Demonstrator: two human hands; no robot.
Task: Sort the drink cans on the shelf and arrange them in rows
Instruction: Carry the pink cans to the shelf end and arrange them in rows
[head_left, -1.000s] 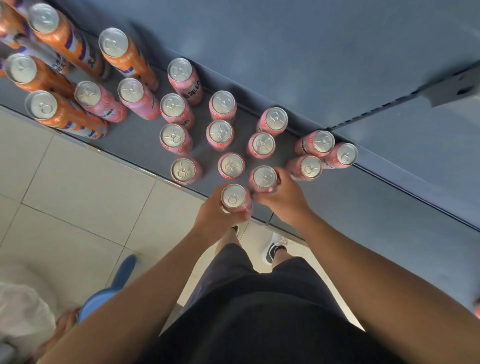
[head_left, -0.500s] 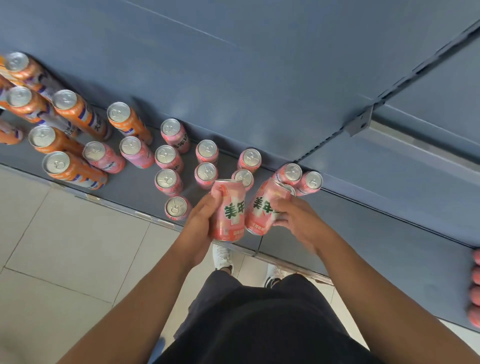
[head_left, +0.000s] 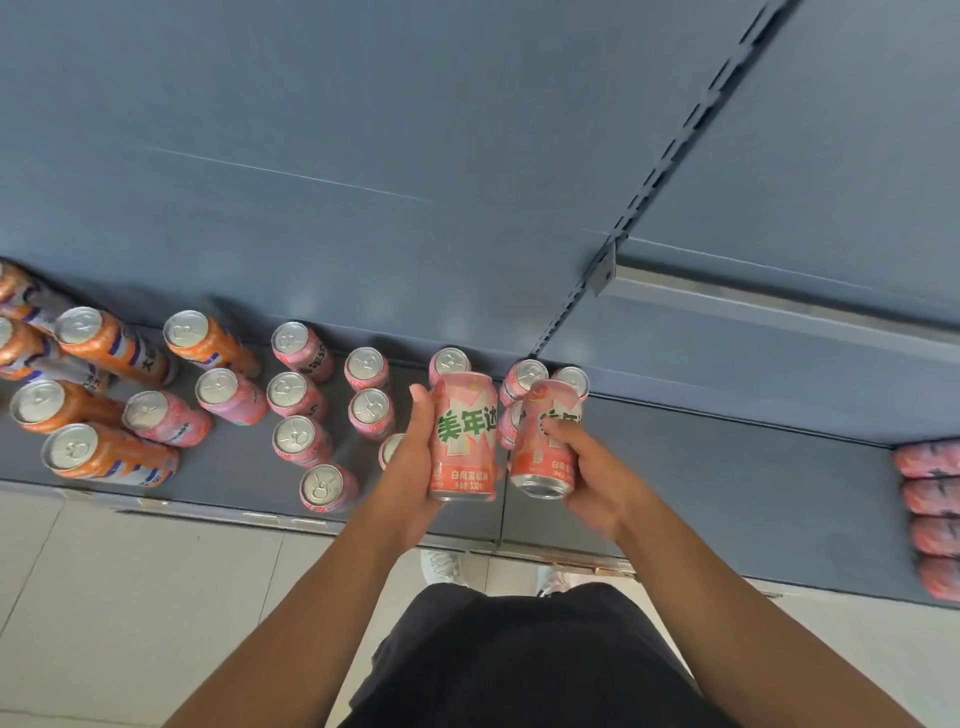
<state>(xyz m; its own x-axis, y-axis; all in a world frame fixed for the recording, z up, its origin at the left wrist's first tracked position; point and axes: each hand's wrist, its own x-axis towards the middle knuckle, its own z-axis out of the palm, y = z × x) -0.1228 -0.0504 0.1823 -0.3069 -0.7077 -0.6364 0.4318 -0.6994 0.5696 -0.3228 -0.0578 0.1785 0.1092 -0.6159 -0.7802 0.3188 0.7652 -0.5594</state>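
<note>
two cans hang above the shelf (head_left: 727, 493), bases toward the person: left hand (head_left: 410, 467) grips the left can (head_left: 462, 436), right hand (head_left: 592, 478) the right can (head_left: 545, 441). the pink row (head_left: 930, 499) lies well right, nearer the right hand.

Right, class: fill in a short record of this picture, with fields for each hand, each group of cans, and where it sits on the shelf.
Left hand: grips left pink can, held above the shelf, label facing the camera
Right hand: grips right pink can, tilted, base rim visible
Orange cans: grouped at the shelf's left end
Standing pink cans: loose cluster mid-shelf, mostly right of the orange ones
More pink cans: far right edge, partly out of frame
</note>
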